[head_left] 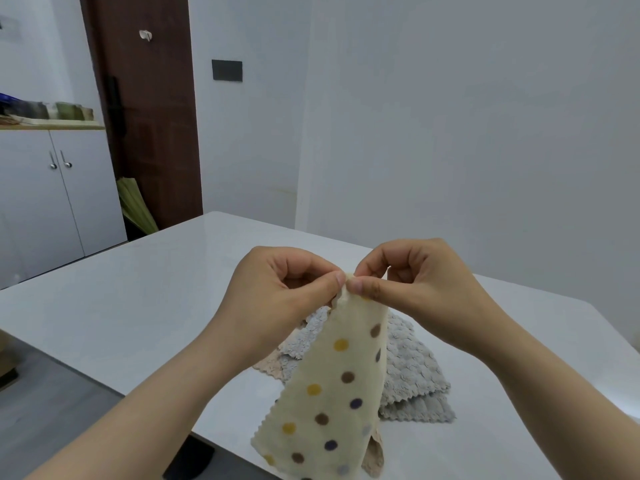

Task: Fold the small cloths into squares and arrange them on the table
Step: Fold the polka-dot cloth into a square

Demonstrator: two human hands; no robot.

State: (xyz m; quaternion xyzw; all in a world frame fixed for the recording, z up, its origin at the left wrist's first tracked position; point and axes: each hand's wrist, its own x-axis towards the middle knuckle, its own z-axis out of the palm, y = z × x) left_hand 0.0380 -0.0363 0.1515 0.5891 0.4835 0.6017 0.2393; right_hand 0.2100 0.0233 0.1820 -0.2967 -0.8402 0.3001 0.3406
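A cream cloth with coloured polka dots (332,393) hangs in the air above the white table (138,306). My left hand (287,289) and my right hand (412,285) pinch its top corner together, thumb and forefinger of each hand closed on the fabric, fingertips almost touching. The cloth drapes down toward me, its zigzag lower edge near the table's front. Behind it lies a loose pile of grey fluffy cloths (412,375) with a beige cloth (273,365) poking out on the left; another beige piece (374,459) shows under the dotted cloth.
The table's left edge runs diagonally, with grey floor (52,410) below it. A white cabinet (52,192) and a brown door (149,116) stand at the back left. A white wall rises behind the table.
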